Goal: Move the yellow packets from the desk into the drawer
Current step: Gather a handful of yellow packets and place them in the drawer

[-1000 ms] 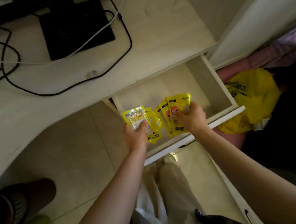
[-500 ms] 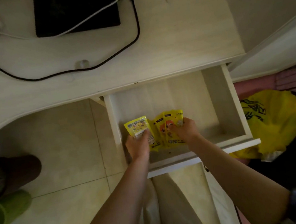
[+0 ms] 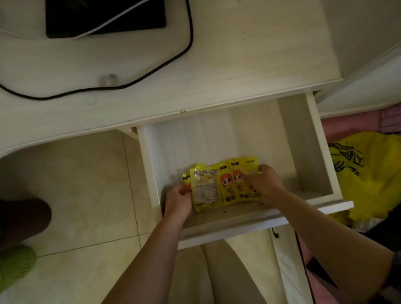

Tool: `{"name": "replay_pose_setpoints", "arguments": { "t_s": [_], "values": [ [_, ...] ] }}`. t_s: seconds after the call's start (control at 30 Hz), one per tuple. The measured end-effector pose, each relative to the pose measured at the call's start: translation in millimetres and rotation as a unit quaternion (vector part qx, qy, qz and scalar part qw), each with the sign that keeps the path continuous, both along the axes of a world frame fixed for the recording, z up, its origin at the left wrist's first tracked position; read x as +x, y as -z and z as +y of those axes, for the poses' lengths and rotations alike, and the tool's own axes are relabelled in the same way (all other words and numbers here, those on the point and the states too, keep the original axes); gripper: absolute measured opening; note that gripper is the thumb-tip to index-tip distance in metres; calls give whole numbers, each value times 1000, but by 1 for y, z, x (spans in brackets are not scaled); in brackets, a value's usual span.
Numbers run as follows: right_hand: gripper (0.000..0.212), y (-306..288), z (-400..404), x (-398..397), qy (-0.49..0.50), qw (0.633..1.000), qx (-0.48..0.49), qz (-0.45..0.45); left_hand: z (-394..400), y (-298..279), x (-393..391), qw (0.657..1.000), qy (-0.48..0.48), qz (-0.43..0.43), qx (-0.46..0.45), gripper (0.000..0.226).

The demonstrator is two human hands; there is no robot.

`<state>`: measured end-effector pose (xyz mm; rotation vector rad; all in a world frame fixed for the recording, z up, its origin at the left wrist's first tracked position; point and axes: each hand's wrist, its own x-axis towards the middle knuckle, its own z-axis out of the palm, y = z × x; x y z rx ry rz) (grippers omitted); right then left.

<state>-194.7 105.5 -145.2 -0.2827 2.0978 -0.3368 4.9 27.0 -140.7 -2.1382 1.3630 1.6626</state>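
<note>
Several yellow packets (image 3: 222,184) lie overlapped in a row on the floor of the open white drawer (image 3: 302,147), near its front left. My left hand (image 3: 177,199) grips the leftmost packets at their left edge. My right hand (image 3: 266,183) rests on the rightmost packets, fingers closed over their right edge. Two packets show an orange-haired cartoon face; one on the left shows its printed back. The desk top (image 3: 139,84) above the drawer holds no yellow packet in view.
On the desk lie a black pad (image 3: 105,11), a black cable (image 3: 180,53) and a white cable (image 3: 117,15). A yellow plastic bag (image 3: 373,172) sits right of the drawer. A green slipper (image 3: 7,271) and a dark leg stand on the tiled floor at left.
Both hands lowered the packets from above the drawer onto its floor and drew them together into one row. The view tilted to look more straight down.
</note>
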Motion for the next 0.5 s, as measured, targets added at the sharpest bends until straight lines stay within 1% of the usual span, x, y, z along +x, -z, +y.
{"name": "replay_pose_setpoints", "arguments": {
  "t_s": [0.07,0.2,0.33,0.4,0.5],
  "values": [
    [33,-4,2,-4,-11,1000,14,13,2,-5,0,1000,25,-14,-10,23],
    [41,-20,6,-10,-59,997,52,25,1,-27,-3,997,71,-30,-9,38],
    [42,-45,6,-8,-93,994,41,36,3,-49,-1,995,93,-29,-22,44],
    [42,-60,4,-3,-122,991,25,44,5,-62,2,996,81,-13,-40,41],
    [38,-89,-1,11,-177,982,-10,65,8,-84,9,993,70,1,-98,29]
  ]
}}
